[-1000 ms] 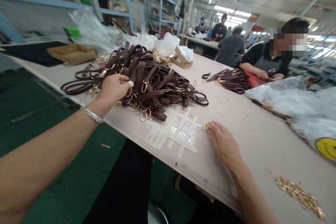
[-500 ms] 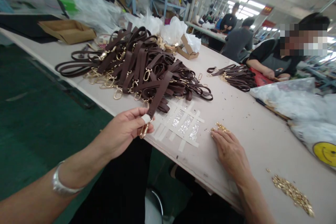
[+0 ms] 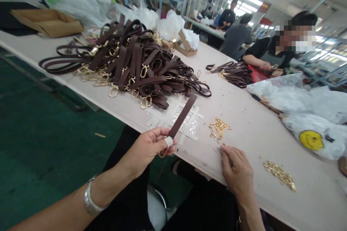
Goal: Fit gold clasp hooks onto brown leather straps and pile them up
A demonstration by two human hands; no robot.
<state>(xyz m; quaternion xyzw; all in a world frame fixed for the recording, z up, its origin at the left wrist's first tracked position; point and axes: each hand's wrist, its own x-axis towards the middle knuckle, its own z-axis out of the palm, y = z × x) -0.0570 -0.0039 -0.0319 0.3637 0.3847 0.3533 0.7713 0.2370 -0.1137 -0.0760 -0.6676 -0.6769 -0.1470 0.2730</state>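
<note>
Brown leather makes up the strap [image 3: 183, 116] in the left hand [image 3: 149, 147], pinched between thumb and fingers at its lower end, with a gold ring [image 3: 163, 152] showing beneath the fingers. The strap slants up and to the right from the front edge of the tabletop [image 3: 238, 113], passing in front of some clear strips [image 3: 192, 127] fixed down with pale tape. White tape [image 3: 169, 141] wraps the left thumb, and a silver bracelet [image 3: 90, 198] circles that wrist.

Of the two hands, the right hand [image 3: 238, 168] is the emptier-looking one: it rests low by the tabletop with its fingers partly curled and the thumb close to the forefinger. A tiny gold bit shows at the fingertips, but I cannot tell whether it is gripped. Just beyond them lies a loose scatter of small gold pieces [image 3: 221, 126], and a second heap [image 3: 280, 175] sits to the right.

Behind the left hand, a big tangled pile of brown straps [image 3: 138, 61] spreads over the tabletop, gold rings poking out along its near side. Farther right lies a smaller bundle [image 3: 235, 74], near a co-worker [image 3: 271, 56] in dark clothes
</note>
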